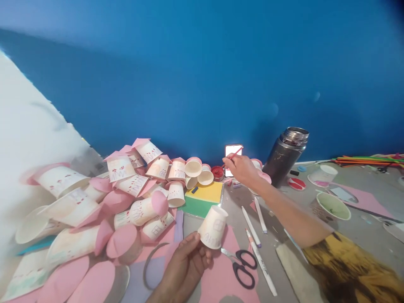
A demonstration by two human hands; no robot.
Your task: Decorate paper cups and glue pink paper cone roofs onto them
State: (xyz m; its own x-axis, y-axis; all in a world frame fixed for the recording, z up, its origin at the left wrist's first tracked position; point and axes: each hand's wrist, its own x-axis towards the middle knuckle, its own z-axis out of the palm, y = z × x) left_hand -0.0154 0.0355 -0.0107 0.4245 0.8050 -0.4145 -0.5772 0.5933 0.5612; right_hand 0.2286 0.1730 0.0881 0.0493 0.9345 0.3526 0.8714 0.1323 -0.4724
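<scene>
the left hand (pixel 188 261) grasps a white tapered paper cup (pixel 214 227). the right hand (pixel 242 169) pinches a thin red stick (pixel 237 152) near a round red pot (pixel 217 173).

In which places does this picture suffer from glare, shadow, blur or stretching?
Head view: the phone screen is washed out to white; a soft shadow darkens the blue wall beside the dark flask; the far-left paper cups look blurred and stretched, while the held cup in the left hand is clearer.

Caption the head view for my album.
Left hand holding a paper cup, right hand a thin red stick, beside piled pink-topped cups.
</scene>
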